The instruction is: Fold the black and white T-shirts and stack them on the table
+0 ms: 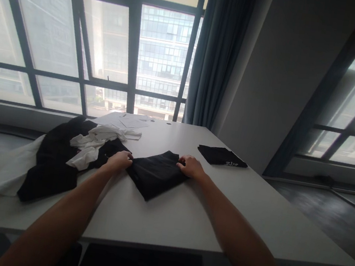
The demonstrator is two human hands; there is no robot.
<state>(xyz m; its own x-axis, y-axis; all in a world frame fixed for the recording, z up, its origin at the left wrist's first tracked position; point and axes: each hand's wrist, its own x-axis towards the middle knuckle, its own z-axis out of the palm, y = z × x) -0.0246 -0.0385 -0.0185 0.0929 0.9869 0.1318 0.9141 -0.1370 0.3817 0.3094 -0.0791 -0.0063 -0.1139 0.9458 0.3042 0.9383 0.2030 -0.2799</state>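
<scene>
- Table (pixel 184 223), white, is taking up the lower half of the view, running from the near edge back to the window wall.
- Window (pixel 88 39), with dark bars and tall buildings beyond it, is filling the back left; a grey curtain (pixel 216 54) is hanging beside it, and a plain wall column is standing to the right of that.
- Heap of clothes (pixel 57 155), black and white pieces tangled together, is lying on the left part of the table, one white piece trailing toward the near left edge.
- Black garment (pixel 154 175), partly folded, is lying flat at the middle of the table, one corner pointing toward the near edge. It is sitting just right of the heap and well apart from the folded piece at far right.
- Folded black piece (pixel 221 156), with small white lettering on it, is resting near the far right edge of the table.
- Sheets of paper (pixel 126 121) are lying at the far end of the table, behind the heap.
- Left hand (pixel 120 160) is resting on the left edge of the black garment, its grip curled down onto the cloth, pinching the edge.
- Right hand (pixel 191 167) is pressing on the right edge of the same garment, its grip clenched on the fabric, knuckles up.
- Both forearms are reaching in bare from the bottom of the view.
</scene>
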